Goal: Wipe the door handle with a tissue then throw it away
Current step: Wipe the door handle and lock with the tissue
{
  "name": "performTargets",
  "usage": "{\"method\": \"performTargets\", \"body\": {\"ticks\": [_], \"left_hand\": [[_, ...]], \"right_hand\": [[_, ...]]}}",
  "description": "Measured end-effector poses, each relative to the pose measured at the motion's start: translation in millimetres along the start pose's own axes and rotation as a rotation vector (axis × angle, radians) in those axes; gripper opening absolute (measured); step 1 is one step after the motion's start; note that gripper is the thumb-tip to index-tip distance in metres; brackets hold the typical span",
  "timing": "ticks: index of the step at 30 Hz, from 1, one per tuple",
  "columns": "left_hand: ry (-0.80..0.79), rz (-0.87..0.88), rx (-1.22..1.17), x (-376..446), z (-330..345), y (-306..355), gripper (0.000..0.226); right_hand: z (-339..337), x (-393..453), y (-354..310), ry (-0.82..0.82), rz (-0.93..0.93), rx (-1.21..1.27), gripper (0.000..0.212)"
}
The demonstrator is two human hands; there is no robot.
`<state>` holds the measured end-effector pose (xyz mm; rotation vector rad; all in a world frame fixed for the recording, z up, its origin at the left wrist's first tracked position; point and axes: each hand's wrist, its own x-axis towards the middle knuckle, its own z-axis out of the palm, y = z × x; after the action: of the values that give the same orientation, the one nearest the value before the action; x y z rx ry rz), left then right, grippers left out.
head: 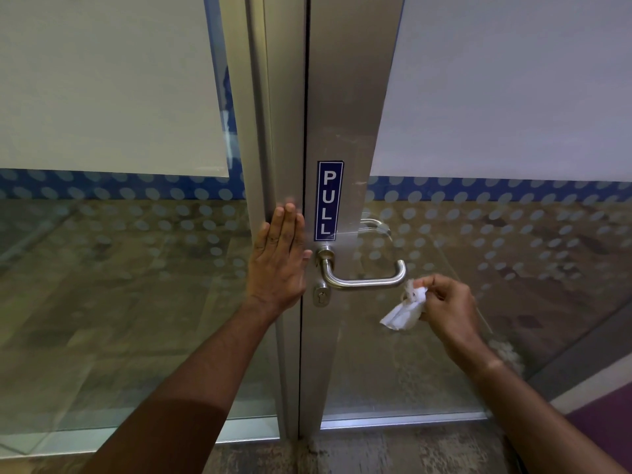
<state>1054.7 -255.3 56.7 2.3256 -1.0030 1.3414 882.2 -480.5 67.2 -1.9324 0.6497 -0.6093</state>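
A brushed-metal lever door handle [362, 277] sticks out from the aluminium door stile, with a keyhole [321, 296] just below its base. My right hand [448, 309] pinches a crumpled white tissue [405, 309] just right of and slightly below the handle's free end; the tissue's top nearly touches the handle tip. My left hand [278, 258] lies flat with fingers spread against the fixed door frame [270, 148], left of the handle, holding nothing.
A blue PULL sticker [329, 200] sits above the handle. Glass panels [119, 268] with frosted film and dots flank the stile. A second handle [376, 225] shows through the glass on the far side. Worn floor [393, 449] lies below the door.
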Motion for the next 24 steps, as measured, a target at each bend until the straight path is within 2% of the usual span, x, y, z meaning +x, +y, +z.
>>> {"method": "performTargets", "body": {"ticks": [6, 9, 11, 14, 18, 22, 24], "left_hand": [[0.007, 0.002, 0.004, -1, 0, 0, 0.075], [0.012, 0.001, 0.005, -1, 0, 0, 0.075], [0.007, 0.003, 0.009, -1, 0, 0, 0.075], [-0.007, -0.003, 0.01, -1, 0, 0, 0.076], [-0.007, -0.006, 0.012, -1, 0, 0, 0.077], [0.006, -0.004, 0.016, -1, 0, 1, 0.076], [0.007, -0.003, 0.017, 0, -1, 1, 0.077]], "right_hand": [[-2, 1, -9, -0.041, 0.007, -0.053, 0.018], [1, 4, -8, 0.06, -0.037, -0.134, 0.009], [3, 3, -8, 0.085, -0.072, -0.117, 0.018], [6, 5, -7, 0.047, -0.036, 0.084, 0.028], [10, 15, -17, 0.003, 0.098, 0.417, 0.01], [12, 12, -33, -0.172, 0.212, 0.631, 0.018], [14, 10, -31, -0.189, 0.265, 0.738, 0.037]]}}
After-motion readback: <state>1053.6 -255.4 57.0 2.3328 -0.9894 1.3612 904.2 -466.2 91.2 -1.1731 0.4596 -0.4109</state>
